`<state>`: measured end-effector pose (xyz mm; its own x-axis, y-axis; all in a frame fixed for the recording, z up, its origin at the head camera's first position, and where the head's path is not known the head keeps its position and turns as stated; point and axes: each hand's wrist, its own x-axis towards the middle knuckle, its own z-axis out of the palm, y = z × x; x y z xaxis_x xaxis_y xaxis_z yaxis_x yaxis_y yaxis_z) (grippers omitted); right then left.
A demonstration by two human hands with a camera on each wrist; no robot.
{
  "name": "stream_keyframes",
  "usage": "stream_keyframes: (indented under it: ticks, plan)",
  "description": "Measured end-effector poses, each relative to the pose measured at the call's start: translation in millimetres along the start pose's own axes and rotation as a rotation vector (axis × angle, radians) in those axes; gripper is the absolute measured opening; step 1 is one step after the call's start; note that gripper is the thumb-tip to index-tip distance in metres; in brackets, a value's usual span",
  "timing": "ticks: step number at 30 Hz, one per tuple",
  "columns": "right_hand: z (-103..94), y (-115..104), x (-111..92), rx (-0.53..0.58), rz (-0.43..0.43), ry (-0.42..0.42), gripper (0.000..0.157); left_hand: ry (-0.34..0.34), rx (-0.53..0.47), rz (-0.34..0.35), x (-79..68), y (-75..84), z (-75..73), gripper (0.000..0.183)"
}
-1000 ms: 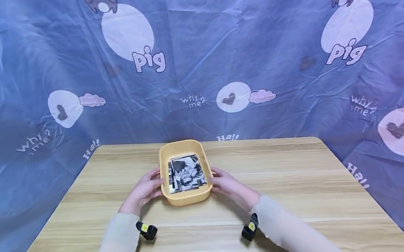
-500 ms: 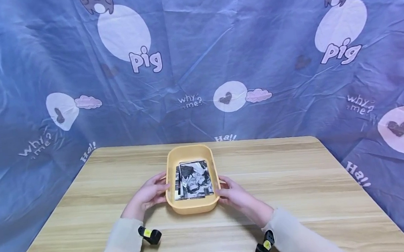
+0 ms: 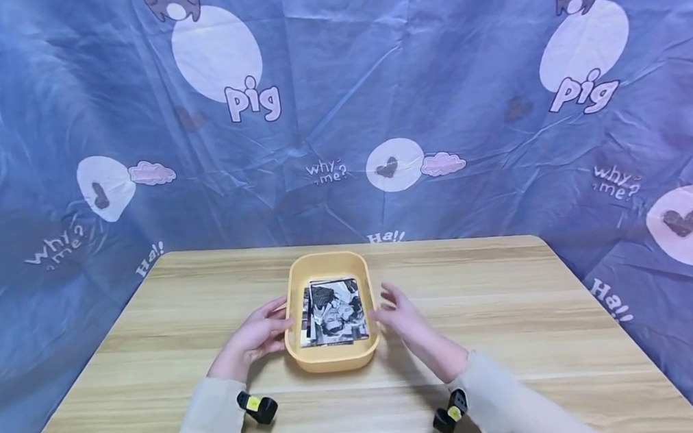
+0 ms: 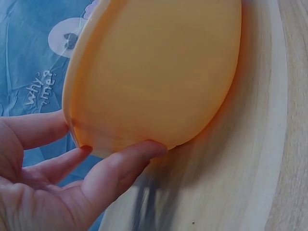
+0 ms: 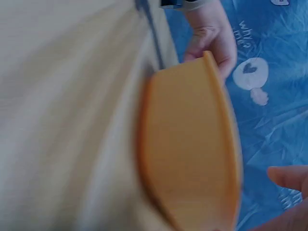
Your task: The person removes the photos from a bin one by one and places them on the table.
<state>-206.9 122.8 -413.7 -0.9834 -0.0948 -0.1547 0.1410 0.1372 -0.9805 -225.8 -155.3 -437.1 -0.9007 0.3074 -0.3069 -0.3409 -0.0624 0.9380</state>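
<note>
Steadying the yellow tray is my left hand, whose fingers lie fairly straight against the tray's outer wall, thumb at the rim, pressing rather than wrapping. My right hand is spread and relaxed just off the opposite wall, holding nothing; from the head view I see a sliver of gap there, and the right wrist view is too blurred to settle it. The tray sits on the wooden surface squarely between my two hands, with a small stack of black-and-white photos lying flat inside it, slightly fanned toward my left hand.

To do this well, I judge the tray should be handled by both long walls evenly, since one-sided pressure from my left hand would skate it toward the right. Light plastic like this slides easily on smooth wood, so gentle, level contact low on the walls should keep the photos from shifting. Beyond the tray hangs a blue printed cloth.
</note>
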Motion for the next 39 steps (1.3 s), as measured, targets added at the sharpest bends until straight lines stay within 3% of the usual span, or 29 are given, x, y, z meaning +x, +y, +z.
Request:
stream_keyframes:
  ticks: [2,5,10,18,33,39]
  plan:
    - [6.6,-12,6,-0.011,-0.054,0.040,0.081,0.008,-0.001,-0.007,0.1,0.8,0.4,0.070]
    - [20.4,-27,14,0.012,-0.087,0.027,0.082,0.021,0.008,-0.015,-0.1,1.4,0.9,0.070]
    - [40.4,-35,26,0.008,-0.029,-0.025,0.083,0.027,0.022,-0.022,0.0,1.5,3.5,0.070]
    - [54.8,-22,36,0.024,0.097,-0.034,0.085,0.046,0.039,-0.031,-2.4,3.0,3.5,0.070]
    - [66.0,-7,49,-0.011,0.184,0.102,0.076,0.037,0.055,-0.033,-1.6,5.4,5.5,0.068]
    - [71.1,13,68,-0.039,0.220,0.117,0.073,0.031,0.052,-0.034,-1.5,7.5,3.8,0.068]
